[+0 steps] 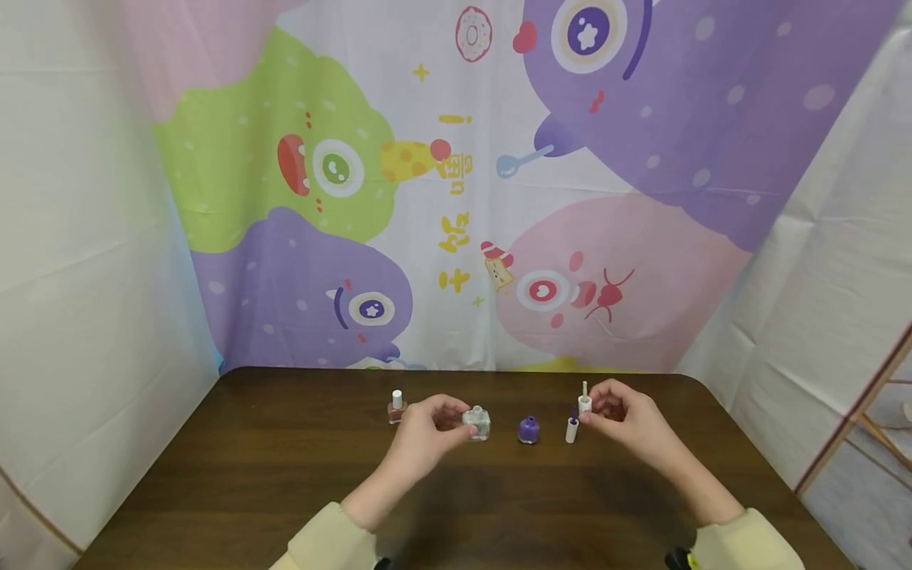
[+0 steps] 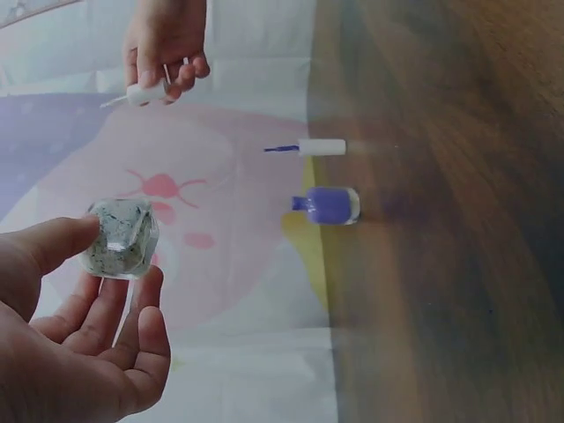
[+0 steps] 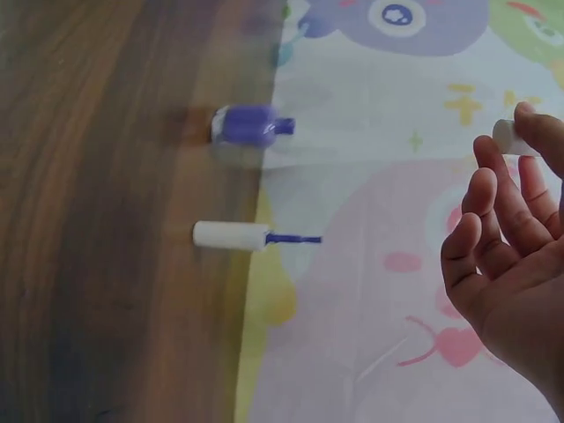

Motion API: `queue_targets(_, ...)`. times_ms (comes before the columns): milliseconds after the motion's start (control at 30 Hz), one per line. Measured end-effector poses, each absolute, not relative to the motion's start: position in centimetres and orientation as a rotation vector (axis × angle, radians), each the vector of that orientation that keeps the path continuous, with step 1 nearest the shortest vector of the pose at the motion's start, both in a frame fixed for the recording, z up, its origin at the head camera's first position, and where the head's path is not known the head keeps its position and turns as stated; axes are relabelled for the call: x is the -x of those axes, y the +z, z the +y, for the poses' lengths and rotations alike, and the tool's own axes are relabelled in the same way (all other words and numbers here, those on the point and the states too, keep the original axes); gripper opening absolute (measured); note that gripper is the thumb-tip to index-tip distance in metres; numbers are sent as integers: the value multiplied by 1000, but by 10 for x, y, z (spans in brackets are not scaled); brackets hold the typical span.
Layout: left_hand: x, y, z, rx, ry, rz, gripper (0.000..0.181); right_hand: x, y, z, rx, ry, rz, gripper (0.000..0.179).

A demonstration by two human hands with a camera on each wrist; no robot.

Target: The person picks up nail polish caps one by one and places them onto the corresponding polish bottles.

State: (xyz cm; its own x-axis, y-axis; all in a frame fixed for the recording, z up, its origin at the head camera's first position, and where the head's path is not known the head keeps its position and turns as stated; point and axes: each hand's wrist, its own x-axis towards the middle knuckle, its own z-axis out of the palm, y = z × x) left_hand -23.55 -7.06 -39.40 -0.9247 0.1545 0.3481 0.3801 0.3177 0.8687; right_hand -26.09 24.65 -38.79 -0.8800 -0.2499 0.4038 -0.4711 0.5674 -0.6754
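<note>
My left hand (image 1: 427, 431) pinches a speckled white nail polish bottle (image 1: 476, 423) between thumb and fingers; its neck is bare. In the left wrist view the bottle (image 2: 122, 238) shows dark flecks under clear glass. My right hand (image 1: 627, 413) holds a white brush cap (image 1: 585, 404) by thumb and fingertips, its brush pointing up. Between the hands an uncapped purple nail polish bottle (image 1: 528, 430) stands on the table. Just right of it, another white brush cap (image 1: 571, 430) stands upright with its purple-coated brush on top, as the right wrist view also shows of this cap (image 3: 231, 236).
A brownish nail polish bottle with its white cap (image 1: 397, 405) on stands beyond my left hand. All of this is near the far edge of the dark wooden table (image 1: 484, 507). Behind it hangs a cartoon-printed curtain (image 1: 456, 332), with pale cloth at both sides.
</note>
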Motion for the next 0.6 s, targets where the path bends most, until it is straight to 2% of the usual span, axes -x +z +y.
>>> queue_targets(600, 213, -374, -81, 460, -1623, -2363, 21, 242, -358, 226, -692, 1297, -2416, 22)
